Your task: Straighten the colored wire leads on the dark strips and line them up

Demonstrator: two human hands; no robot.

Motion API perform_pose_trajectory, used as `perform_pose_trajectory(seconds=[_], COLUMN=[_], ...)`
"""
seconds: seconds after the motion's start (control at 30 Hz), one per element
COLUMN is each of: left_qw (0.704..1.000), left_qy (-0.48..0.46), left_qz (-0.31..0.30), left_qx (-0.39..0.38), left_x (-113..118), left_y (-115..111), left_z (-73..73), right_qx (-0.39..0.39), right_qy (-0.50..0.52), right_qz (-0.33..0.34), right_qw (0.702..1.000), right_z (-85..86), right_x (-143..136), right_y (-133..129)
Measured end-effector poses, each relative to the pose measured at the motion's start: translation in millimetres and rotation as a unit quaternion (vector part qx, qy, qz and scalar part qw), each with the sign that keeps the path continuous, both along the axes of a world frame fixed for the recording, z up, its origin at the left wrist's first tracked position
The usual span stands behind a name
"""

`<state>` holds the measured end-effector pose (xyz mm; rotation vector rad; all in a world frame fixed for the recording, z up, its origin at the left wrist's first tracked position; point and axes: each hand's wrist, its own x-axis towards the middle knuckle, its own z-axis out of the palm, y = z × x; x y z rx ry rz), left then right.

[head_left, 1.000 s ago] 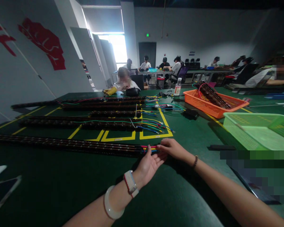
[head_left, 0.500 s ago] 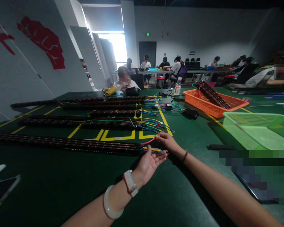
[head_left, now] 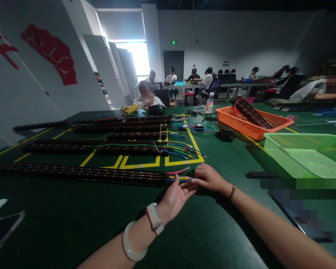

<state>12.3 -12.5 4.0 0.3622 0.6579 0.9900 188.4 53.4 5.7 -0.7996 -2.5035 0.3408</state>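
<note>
Red wire (head_left: 174,173) looks sorted beside the bundle (head_left: 100,174); left hand (head_left: 176,198) holds leftover yellow/blue wires (head_left: 182,178); right hand (head_left: 210,177), can't tell from here lol.

Bright window (head_left: 141,59), dark grey door (head_left: 173,66), pale walls (head_left: 240,33), red fist mural (head_left: 52,54), purple chair (head_left: 215,86)

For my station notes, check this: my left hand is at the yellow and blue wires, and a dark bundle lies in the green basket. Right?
Not quite: the dark bundle lies in the orange basket, not the green basket, as the head view shows. Your left hand is at the yellow and blue wires, as you said.
</note>
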Motion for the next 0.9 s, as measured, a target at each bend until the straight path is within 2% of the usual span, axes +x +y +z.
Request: perform_pose_trajectory(seconds=[0.07,0.17,0.37,0.57,0.77,0.9], left_qw=[1.000,1.000,0.999,0.998,0.997,0.997], left_qy=[-0.002,0.005,0.036,0.068,0.079,0.074], left_qz=[0.006,0.010,0.010,0.010,-0.001,0.004], left_qx=[0.003,0.007,0.015,-0.006,-0.011,-0.007], left_x=[0.7,1.3,-0.3,-3.8,-3.4,-1.9], left_y=[-0.1,0.1,-1.7,-6.3,-5.5,-5.3], left_z=[0.4,-0.2,-1.0,6.5,5.9,4.8], right_qx=[0.034,0.025,-0.072,-0.076,-0.086,-0.119], right_qy=[-0.012,-0.006,0.046,0.028,0.053,0.021], right_qz=[0.016,0.002,-0.098,-0.152,-0.162,-0.164], right_qw=[0.999,1.000,0.991,0.985,0.982,0.979], right_z=[1.9,1.0,-6.2,-7.3,-4.7,0.6], right_x=[-1.7,-5.8,-9.5,-13.6,-14.1,-8.7], right_y=[-2.5,-3.9,0.8,5.7,3.2,2.7])
